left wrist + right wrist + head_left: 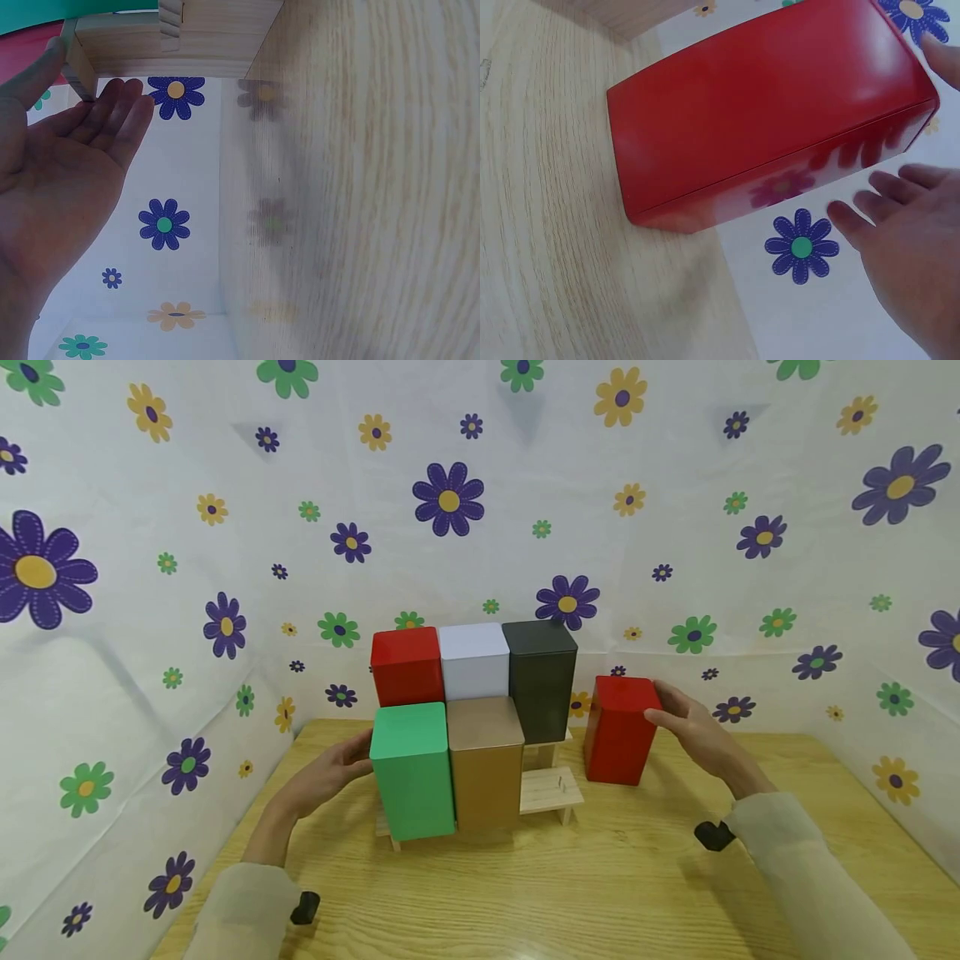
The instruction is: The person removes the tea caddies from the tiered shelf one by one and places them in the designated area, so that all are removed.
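A red tin box (622, 731) stands upright on the table, right of a stepped wooden stand (551, 791). Beside its upper right edge is my right hand (693, 727), thumb toward the front and fingers along the side. The right wrist view shows a gap between most of these fingers (889, 206) and the box. My left hand (330, 777) is by the left end of the stand, near a green tin box (414, 777). In the left wrist view its thumb (37, 79) lies near the stand's wooden edge (79, 60), the fingers loosely extended beyond it.
Beside the green box on the lower step is a brown box (487, 768). Behind them stand another red box (407, 664), a white box (475, 662) and a black box (542, 681). A flowered white cloth (480, 568) encloses the wooden table (480, 893).
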`<control>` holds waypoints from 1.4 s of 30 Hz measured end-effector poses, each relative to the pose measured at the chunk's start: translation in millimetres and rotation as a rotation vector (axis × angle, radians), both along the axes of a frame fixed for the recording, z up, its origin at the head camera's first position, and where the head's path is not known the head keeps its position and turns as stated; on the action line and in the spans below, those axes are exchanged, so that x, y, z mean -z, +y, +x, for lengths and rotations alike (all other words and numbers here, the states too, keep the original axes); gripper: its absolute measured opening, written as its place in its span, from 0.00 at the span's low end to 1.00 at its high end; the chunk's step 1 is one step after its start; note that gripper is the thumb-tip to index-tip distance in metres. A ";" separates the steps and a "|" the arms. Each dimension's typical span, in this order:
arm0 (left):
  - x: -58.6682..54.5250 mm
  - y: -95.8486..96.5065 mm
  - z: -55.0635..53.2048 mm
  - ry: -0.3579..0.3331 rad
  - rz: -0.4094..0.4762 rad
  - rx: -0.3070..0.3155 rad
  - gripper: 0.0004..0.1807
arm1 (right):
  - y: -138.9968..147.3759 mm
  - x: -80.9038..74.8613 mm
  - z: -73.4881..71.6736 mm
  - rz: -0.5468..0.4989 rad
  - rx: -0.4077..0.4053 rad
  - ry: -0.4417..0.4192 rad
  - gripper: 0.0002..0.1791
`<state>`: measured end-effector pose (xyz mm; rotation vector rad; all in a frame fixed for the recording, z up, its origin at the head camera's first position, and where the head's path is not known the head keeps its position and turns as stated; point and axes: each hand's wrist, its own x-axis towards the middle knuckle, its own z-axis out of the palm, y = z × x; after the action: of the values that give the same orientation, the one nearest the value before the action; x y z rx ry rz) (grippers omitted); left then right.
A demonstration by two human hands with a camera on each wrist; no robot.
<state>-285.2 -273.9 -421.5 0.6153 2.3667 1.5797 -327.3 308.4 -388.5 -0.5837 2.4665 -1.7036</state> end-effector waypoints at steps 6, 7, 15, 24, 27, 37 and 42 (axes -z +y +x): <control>1.1 -0.4 0.1 0.000 -0.012 -0.009 0.41 | 3.7 -11.0 14.2 0.094 0.136 0.088 0.44; 1.3 -0.6 0.0 -0.001 -0.010 -0.008 0.41 | 3.8 -13.8 17.1 0.101 0.153 0.101 0.44; 2.2 -1.3 -1.5 0.005 -0.005 0.004 0.40 | 0.7 -31.0 39.7 0.083 0.232 0.206 0.40; 2.2 -1.1 -1.2 0.005 -0.007 -0.003 0.40 | -23.6 -51.1 63.1 0.101 0.165 0.239 0.35; 1.9 -0.8 -0.7 0.002 -0.009 -0.006 0.40 | -32.3 -53.8 67.9 0.056 0.120 0.242 0.35; 1.8 0.0 -0.5 -0.009 -0.023 -0.028 0.40 | -61.7 -52.9 77.9 0.020 0.008 0.227 0.35; 1.2 0.6 -0.3 -0.005 -0.032 -0.037 0.40 | -76.1 -51.2 77.0 -0.029 -0.059 0.227 0.34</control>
<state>-285.5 -273.2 -422.7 0.5639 2.4078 1.5534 -250.3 232.4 -337.4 -0.8894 2.5456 -1.7421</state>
